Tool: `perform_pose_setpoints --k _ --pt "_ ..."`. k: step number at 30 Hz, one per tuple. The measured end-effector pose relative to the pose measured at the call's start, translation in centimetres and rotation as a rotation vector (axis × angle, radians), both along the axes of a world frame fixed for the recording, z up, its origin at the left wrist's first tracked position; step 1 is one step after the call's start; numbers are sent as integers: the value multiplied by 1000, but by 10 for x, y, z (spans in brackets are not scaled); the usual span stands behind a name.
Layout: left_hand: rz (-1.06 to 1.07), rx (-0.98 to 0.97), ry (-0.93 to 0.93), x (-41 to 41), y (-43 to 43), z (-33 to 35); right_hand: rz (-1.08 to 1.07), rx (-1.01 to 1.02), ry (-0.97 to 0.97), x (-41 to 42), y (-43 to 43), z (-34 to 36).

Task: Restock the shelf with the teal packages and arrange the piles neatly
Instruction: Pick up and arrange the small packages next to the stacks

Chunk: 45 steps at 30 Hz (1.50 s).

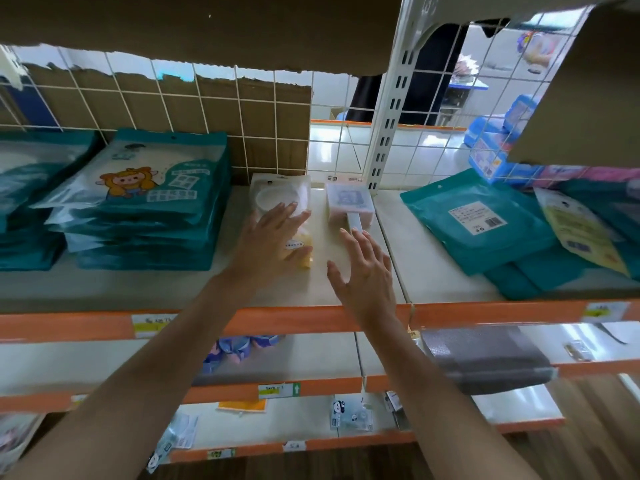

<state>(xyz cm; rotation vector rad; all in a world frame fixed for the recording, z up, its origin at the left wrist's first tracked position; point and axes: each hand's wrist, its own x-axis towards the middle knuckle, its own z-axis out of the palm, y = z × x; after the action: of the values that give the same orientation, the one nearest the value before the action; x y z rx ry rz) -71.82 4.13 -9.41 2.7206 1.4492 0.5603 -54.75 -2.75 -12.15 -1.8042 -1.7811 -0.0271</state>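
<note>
the left hand (273, 233) lies flat and open on a pale pack (282, 199), the right hand (363, 268) is spread empty beside it, and sweeping either sideways could topple the teal pile (145, 202) at left or the loose teal packs (474, 220) at right.

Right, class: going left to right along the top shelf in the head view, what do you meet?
Teal stack at the edge → teal stack with the cartoon front → left hand on a pale packet → right hand → back-up teal package with a white label.
</note>
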Motion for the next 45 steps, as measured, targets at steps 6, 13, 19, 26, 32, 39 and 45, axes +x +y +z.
perform_pose_setpoints --k 6,13,19,26,32,39,45 --pt "107 -2 -59 14 -37 7 -64 8 -13 4 -4 8" --pt "53 18 -57 49 -63 22 -119 -31 -20 61 -33 32" --pt "25 10 -68 124 -82 41 -131 -13 -17 144 -60 44" --pt "21 -14 -88 241 -122 47 -102 -62 -113 267 -100 59" --pt "27 -89 -112 332 -152 47 -108 -88 -134 358 -137 65" --pt "-15 -73 -63 405 -158 52 -165 -135 -124 433 -160 72" --pt "-67 -17 -55 457 -136 57 -209 -137 -126 487 -150 70"
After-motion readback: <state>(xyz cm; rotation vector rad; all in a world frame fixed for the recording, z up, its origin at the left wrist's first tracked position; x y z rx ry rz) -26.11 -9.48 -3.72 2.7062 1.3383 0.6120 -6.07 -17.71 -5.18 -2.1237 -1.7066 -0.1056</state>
